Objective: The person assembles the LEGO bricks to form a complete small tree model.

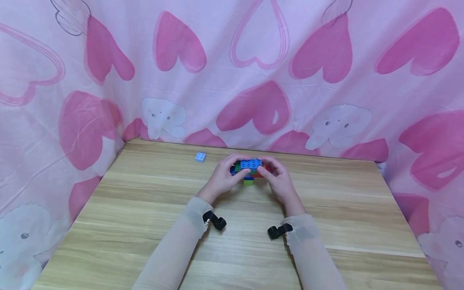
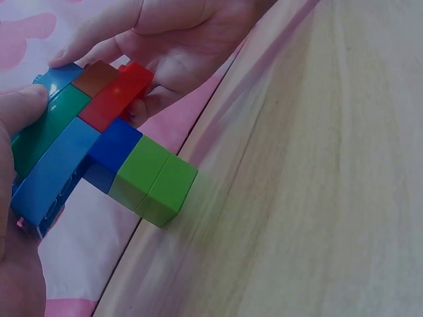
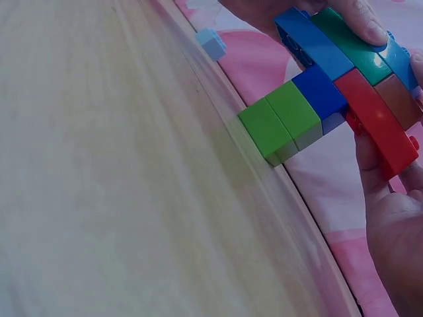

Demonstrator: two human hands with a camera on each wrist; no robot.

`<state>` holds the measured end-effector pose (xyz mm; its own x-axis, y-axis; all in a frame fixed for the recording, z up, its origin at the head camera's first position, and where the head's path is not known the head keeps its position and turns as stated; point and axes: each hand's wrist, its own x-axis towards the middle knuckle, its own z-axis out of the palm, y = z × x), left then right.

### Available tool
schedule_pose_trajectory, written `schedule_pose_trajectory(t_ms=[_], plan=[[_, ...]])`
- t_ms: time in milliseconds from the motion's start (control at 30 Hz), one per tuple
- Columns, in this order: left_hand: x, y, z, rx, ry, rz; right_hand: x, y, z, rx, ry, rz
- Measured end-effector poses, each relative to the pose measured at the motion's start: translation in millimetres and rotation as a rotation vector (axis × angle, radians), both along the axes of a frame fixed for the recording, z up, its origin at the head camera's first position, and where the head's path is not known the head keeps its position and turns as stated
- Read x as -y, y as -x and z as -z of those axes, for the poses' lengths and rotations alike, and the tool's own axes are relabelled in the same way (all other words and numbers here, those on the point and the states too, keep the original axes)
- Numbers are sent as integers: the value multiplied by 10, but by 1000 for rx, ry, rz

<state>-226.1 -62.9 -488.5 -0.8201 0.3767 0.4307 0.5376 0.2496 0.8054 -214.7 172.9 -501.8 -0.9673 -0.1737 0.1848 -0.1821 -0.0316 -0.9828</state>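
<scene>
Both hands hold a structure of toy building bricks near the back of the table. Its narrow column has light green bricks [image 2: 158,178] at the bottom and a dark blue brick [image 2: 114,148] above. On that spread a blue brick [image 2: 56,168] and a red brick [image 3: 378,122], then a green brick [image 3: 350,46] and a brown brick [image 3: 398,99]. A blue studded brick [image 1: 251,164] tops it. My left hand [image 1: 222,177] grips the left side, my right hand [image 1: 280,181] the right. Whether the column touches the table cannot be told.
A loose light blue brick [image 1: 200,157] lies on the wooden table [image 1: 145,225], left of the structure near the back edge. A pink heart-patterned curtain [image 1: 253,104] hangs behind the table and along both sides. Black camera mounts [image 1: 214,220] sit on both wrists.
</scene>
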Motion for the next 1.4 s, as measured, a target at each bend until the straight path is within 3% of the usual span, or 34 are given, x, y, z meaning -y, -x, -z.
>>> schedule_pose_trajectory(t_ms=[533, 733, 933, 1400], plan=[[-1, 22, 7, -9, -11, 7, 19, 21, 72, -51, 50, -6], [0, 8, -1, 39, -45, 5, 20, 37, 103, -79, 63, -17], [-16, 7, 60, 102, -126, 7, 7, 45, 116, -87, 73, -29], [-20, -8, 96, 145, -206, -13, 17, 25, 92, -56, 79, -20]])
